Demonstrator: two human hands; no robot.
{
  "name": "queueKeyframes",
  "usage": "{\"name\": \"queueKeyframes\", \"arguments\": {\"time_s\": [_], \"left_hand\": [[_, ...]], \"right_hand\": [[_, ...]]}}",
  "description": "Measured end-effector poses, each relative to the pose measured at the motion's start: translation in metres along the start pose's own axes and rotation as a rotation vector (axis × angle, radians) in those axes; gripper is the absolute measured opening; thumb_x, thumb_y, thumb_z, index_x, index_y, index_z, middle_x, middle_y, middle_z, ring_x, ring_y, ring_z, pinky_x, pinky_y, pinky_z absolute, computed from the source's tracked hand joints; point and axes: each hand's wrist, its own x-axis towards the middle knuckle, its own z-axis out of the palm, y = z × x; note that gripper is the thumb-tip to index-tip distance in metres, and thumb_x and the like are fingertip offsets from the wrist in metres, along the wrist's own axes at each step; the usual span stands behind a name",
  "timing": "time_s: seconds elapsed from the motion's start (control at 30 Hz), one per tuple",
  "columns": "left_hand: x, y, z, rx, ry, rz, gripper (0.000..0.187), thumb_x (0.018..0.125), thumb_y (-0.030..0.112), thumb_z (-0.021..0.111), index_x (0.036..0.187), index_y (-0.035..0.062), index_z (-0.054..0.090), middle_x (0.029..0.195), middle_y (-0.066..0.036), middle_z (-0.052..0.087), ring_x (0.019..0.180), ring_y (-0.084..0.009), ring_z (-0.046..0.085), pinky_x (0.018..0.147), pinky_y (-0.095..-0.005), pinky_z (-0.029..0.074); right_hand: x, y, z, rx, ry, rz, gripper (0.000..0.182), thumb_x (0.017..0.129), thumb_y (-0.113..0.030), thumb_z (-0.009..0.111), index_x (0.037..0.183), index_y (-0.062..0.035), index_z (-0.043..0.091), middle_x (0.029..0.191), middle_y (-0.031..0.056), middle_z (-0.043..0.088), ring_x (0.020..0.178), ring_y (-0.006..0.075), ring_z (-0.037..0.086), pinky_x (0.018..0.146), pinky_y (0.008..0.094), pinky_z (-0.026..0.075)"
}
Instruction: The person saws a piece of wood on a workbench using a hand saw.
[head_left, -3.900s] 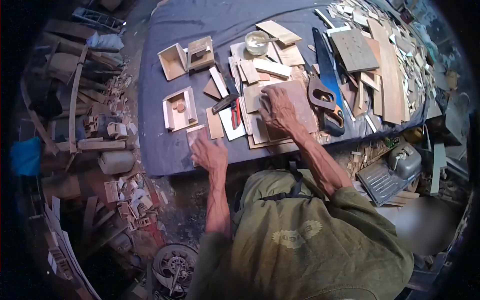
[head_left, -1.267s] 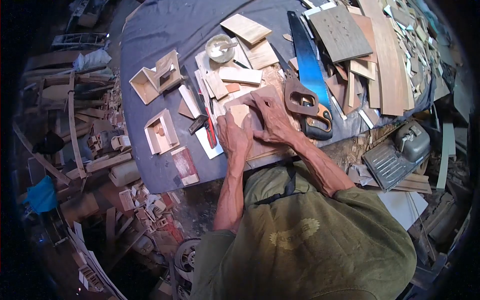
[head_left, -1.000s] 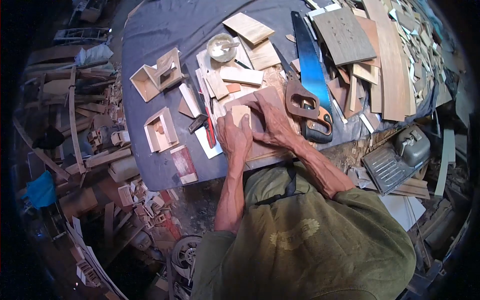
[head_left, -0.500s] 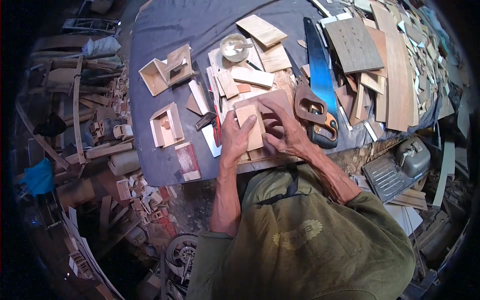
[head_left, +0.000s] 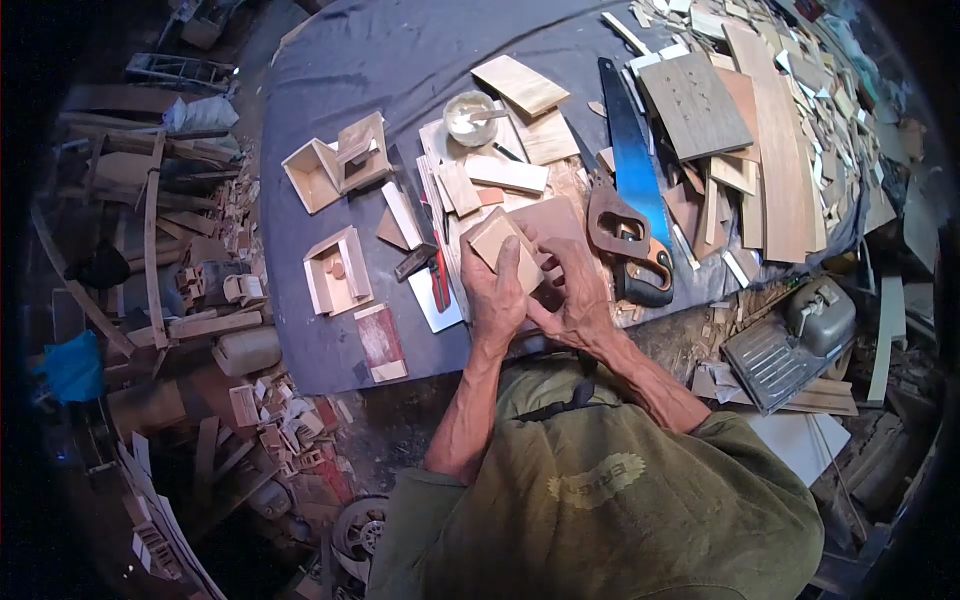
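Note:
My left hand (head_left: 498, 305) grips a boxy piece of light wood (head_left: 500, 243), its thumb lying along the upper face. Curled at the right side of that piece, my right hand (head_left: 578, 305) has its fingertips against the edge; the underside is hidden. Below and behind the hands lies a brown flat board (head_left: 556, 216). A handsaw (head_left: 632, 150) with a blue-tinted blade lies to the right, beside a second saw handle in black and orange (head_left: 648, 277). Left of my hands are a hammer (head_left: 416, 261) and a red-handled tool (head_left: 440, 280).
Two small open wooden boxes (head_left: 313, 178) (head_left: 338, 272) and a red-stained wood strip (head_left: 381, 343) sit on the dark cloth (head_left: 350, 60). A bowl of pale paste (head_left: 472, 120) stands behind the boards. Offcuts (head_left: 790, 140) pile up at right; a metal sink (head_left: 775, 350) lies below.
The wooden piece has tilted and turned between my hands. My right hand has come in closer, its fingers curling more. The whole view has shifted slightly.

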Motion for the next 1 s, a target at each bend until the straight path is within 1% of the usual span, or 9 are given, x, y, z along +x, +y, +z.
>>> {"name": "queueKeyframes", "arguments": {"time_s": [0.23, 0.37, 0.47, 0.57, 0.63, 0.73, 0.83, 0.93, 1.0], "left_hand": [[-0.003, -0.003, -0.005, 0.065, -0.026, 0.066, 0.026, 0.102, 0.005, 0.054, 0.125, -0.0030, 0.046, 0.114, -0.017, 0.066, 0.103, -0.0240, 0.070, 0.085, -0.0344, 0.059], [-0.008, -0.003, -0.007, 0.060, -0.019, 0.034, 0.029, 0.100, 0.007, 0.057, 0.127, -0.0019, 0.049, 0.115, -0.014, 0.067, 0.102, -0.0202, 0.068, 0.088, -0.0349, 0.055], [-0.008, -0.008, -0.011, 0.214, -0.011, 0.109, 0.026, 0.101, 0.006, 0.056, 0.125, -0.0027, 0.049, 0.113, -0.015, 0.067, 0.099, -0.0201, 0.068, 0.085, -0.0324, 0.056], [-0.014, -0.001, -0.003, 0.095, -0.022, 0.091, 0.026, 0.101, 0.007, 0.056, 0.125, -0.0027, 0.051, 0.111, -0.014, 0.067, 0.097, -0.0189, 0.067, 0.084, -0.0315, 0.055], [-0.015, -0.001, -0.003, 0.143, -0.023, 0.123, 0.026, 0.102, 0.008, 0.055, 0.125, -0.0030, 0.050, 0.110, -0.014, 0.067, 0.097, -0.0195, 0.067, 0.085, -0.0322, 0.055], [-0.017, -0.004, -0.002, 0.166, -0.033, 0.132, 0.027, 0.102, 0.008, 0.055, 0.125, -0.0032, 0.050, 0.109, -0.014, 0.067, 0.098, -0.0201, 0.068, 0.085, -0.0329, 0.055], [-0.019, -0.004, -0.001, 0.175, -0.034, 0.134, 0.026, 0.102, 0.009, 0.055, 0.125, -0.0034, 0.050, 0.110, -0.014, 0.067, 0.098, -0.0204, 0.068, 0.085, -0.0332, 0.055], [-0.021, -0.003, 0.001, 0.196, -0.024, 0.130, 0.026, 0.102, 0.010, 0.055, 0.124, -0.0036, 0.051, 0.110, -0.014, 0.068, 0.098, -0.0205, 0.068, 0.085, -0.0332, 0.055], [-0.022, -0.004, 0.002, 0.193, -0.017, 0.118, 0.027, 0.101, 0.011, 0.056, 0.124, -0.0038, 0.052, 0.110, -0.014, 0.068, 0.098, -0.0207, 0.067, 0.085, -0.0339, 0.055]], "right_hand": [[-0.011, 0.001, 0.013, 0.137, 0.016, 0.015, 0.074, 0.076, -0.014, 0.079, 0.139, -0.0020, 0.043, 0.118, 0.0238, 0.063, 0.101, 0.0398, 0.066, 0.081, 0.0430, 0.057], [-0.016, -0.004, 0.011, 0.105, 0.029, -0.005, 0.075, 0.077, -0.012, 0.078, 0.142, -0.0023, 0.043, 0.122, 0.0252, 0.063, 0.103, 0.0398, 0.067, 0.081, 0.0423, 0.058], [-0.016, -0.006, 0.010, 0.090, 0.082, -0.068, 0.075, 0.077, -0.012, 0.078, 0.144, -0.0028, 0.045, 0.124, 0.0254, 0.064, 0.104, 0.0389, 0.068, 0.081, 0.0412, 0.059], [-0.018, -0.008, 0.008, 0.011, 0.091, -0.097, 0.077, 0.076, -0.014, 0.080, 0.145, -0.0039, 0.048, 0.124, 0.0242, 0.065, 0.103, 0.0369, 0.069, 0.082, 0.0394, 0.059], [-0.020, -0.012, 0.006, -0.067, 0.105, -0.105, 0.078, 0.075, -0.017, 0.082, 0.145, -0.0047, 0.049, 0.122, 0.0233, 0.066, 0.102, 0.0356, 0.070, 0.082, 0.0383, 0.058], [-0.023, -0.007, 0.009, -0.086, 0.148, -0.125, 0.081, 0.074, -0.020, 0.083, 0.146, -0.0057, 0.049, 0.117, 0.0209, 0.069, 0.093, 0.0333, 0.071, 0.077, 0.0371, 0.058], [-0.025, -0.010, 0.007, -0.092, 0.113, -0.075, 0.082, 0.074, -0.021, 0.083, 0.147, -0.0059, 0.048, 0.111, 0.0192, 0.070, 0.082, 0.0296, 0.071, 0.070, 0.0363, 0.057], [-0.026, -0.010, 0.006, -0.068, 0.134, -0.088, 0.084, 0.074, -0.022, 0.083, 0.148, -0.0063, 0.048, 0.100, 0.0158, 0.070, 0.072, 0.0257, 0.068, 0.064, 0.0357, 0.055], [-0.028, -0.011, 0.004, -0.071, 0.116, -0.075, 0.084, 0.073, -0.022, 0.083, 0.148, -0.0066, 0.047, 0.094, 0.0142, 0.068, 0.070, 0.0250, 0.067, 0.062, 0.0358, 0.054]]}}
